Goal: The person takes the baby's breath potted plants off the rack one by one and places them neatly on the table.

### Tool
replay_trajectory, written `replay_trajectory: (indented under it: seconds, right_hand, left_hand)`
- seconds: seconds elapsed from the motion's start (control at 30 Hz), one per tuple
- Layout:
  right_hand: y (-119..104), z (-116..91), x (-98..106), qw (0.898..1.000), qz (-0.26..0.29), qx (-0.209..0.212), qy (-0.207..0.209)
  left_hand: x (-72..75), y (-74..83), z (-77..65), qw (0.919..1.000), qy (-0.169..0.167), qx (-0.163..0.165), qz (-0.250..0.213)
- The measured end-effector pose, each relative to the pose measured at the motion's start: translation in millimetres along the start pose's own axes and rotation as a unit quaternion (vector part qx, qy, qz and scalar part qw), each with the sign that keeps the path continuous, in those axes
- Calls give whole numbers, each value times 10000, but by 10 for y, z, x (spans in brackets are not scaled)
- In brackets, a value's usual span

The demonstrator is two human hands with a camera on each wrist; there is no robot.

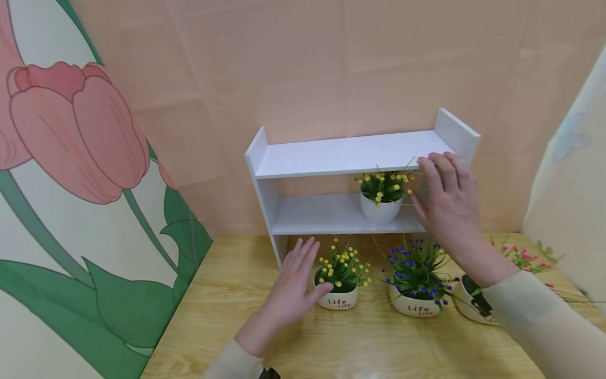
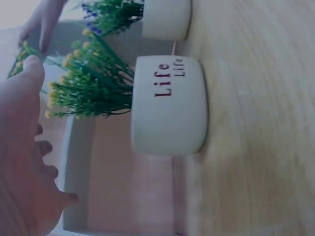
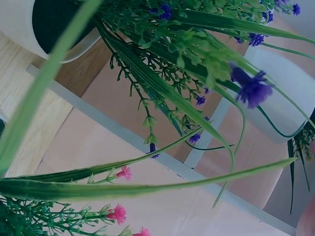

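A white two-tier shelf (image 1: 331, 158) stands on the wooden table. On its lower board, toward the right, sits a round white pot with yellow flowers (image 1: 380, 210). My right hand (image 1: 450, 200) is beside that pot, fingers loosely bent at the upper board's front edge near the right end; whether it touches is unclear. My left hand (image 1: 294, 281) hovers with extended fingers just left of an oval "Life" pot with yellow flowers (image 1: 337, 300). In the left wrist view this oval pot (image 2: 170, 120) appears beyond the left hand (image 2: 22, 157), not gripped.
Right of the oval pot stands another "Life" pot with purple flowers (image 1: 415, 305). A pot with pink flowers (image 1: 473, 305) is partly behind the right forearm. Purple flowers (image 3: 253, 88) and long leaves fill much of the right wrist view. A wall backs the shelf.
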State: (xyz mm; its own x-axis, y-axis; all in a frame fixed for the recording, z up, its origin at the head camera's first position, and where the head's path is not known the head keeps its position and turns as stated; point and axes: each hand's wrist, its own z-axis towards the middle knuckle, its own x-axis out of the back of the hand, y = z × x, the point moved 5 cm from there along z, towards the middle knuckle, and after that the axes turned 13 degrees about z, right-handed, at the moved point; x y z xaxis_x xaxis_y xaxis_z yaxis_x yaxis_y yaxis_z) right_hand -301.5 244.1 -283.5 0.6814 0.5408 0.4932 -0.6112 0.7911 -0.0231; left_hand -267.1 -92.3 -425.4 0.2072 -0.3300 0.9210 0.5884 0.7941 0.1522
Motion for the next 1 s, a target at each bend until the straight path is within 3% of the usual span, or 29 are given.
replay_trajectory:
  seconds: [0.2, 0.53, 0.7, 1.0]
  right_hand:
    - [-2, -5, 17, 10000, 9, -7, 27]
    - [-6, -3, 14, 10000, -38, -22, -5]
    - [7, -9, 16, 10000, -12, -17, 49]
    - [8, -18, -3, 10000, -29, 24, 58]
  left_hand:
    - [153, 47, 58, 9944, 418, -411, 880]
    - [395, 187, 312, 9871, 639, -637, 1322]
    - [428, 274, 525, 9880, 643, -734, 1198]
    - [333, 370, 913, 9956, 444, -630, 538]
